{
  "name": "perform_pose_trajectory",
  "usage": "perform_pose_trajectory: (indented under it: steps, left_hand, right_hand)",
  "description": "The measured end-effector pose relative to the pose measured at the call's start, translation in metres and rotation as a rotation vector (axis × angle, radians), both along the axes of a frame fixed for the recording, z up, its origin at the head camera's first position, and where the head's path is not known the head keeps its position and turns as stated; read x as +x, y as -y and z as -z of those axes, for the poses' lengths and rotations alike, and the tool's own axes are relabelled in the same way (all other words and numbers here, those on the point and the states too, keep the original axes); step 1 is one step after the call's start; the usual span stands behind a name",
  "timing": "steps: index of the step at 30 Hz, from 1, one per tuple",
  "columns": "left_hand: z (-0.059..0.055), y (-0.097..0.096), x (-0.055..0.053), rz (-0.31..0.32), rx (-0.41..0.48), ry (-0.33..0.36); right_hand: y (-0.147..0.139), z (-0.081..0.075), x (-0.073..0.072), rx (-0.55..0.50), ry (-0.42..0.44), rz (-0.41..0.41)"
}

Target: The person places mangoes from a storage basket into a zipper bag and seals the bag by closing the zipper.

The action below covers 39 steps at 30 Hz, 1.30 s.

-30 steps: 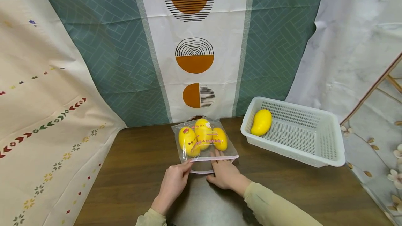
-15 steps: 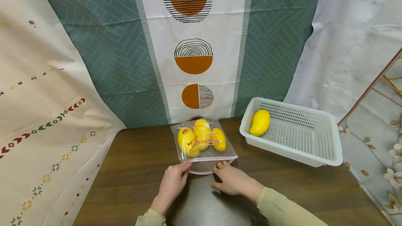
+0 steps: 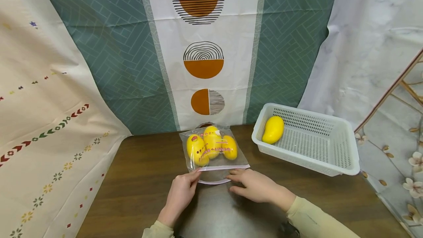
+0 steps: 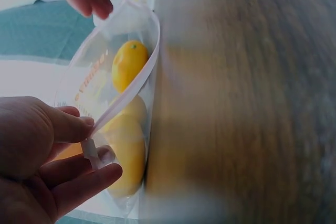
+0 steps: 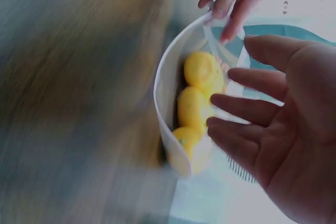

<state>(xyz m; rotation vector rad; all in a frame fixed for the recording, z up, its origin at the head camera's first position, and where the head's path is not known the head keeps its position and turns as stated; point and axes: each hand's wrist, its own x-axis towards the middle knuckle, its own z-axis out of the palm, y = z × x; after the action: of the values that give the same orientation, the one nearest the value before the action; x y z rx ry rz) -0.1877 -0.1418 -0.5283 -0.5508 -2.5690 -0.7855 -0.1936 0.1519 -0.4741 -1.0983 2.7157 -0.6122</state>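
A clear zip bag (image 3: 216, 162) with pink print lies on the table, its pink-edged mouth gaping toward the person. Inside are three yellow mangoes: a left one (image 3: 197, 150), a middle one (image 3: 212, 140) and a right one (image 3: 230, 147). The left hand (image 3: 181, 190) pinches the left corner of the bag's mouth between thumb and fingers, as the left wrist view (image 4: 58, 156) confirms. Near the right side of the mouth is the right hand (image 3: 256, 184), fingers extended and holding nothing; in the right wrist view its fingers (image 5: 252, 111) are spread beside the opening.
A white perforated plastic basket (image 3: 310, 159) stands to the right, with one yellow mango (image 3: 273, 129) at its left end. Patterned cloths hang behind and at both sides of the brown wooden table (image 3: 132, 190).
The right hand has drawn back out of the bag's mouth, toward the right and the person. The left hand keeps its pinch on the corner, and the mangoes stay in place.
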Motion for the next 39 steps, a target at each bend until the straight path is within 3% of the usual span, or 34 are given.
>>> perform_pose_trajectory:
  steps: [14, 39]
  left_hand:
    - [0.0, 0.004, 0.001, -0.005, -0.006, -0.012]
    - [0.004, 0.015, 0.001, -0.026, -0.024, -0.01]
  right_hand:
    - [-0.029, -0.016, -0.006, -0.229, -0.217, 0.043]
    - [-0.065, -0.036, -0.02, -0.255, -0.328, 0.118]
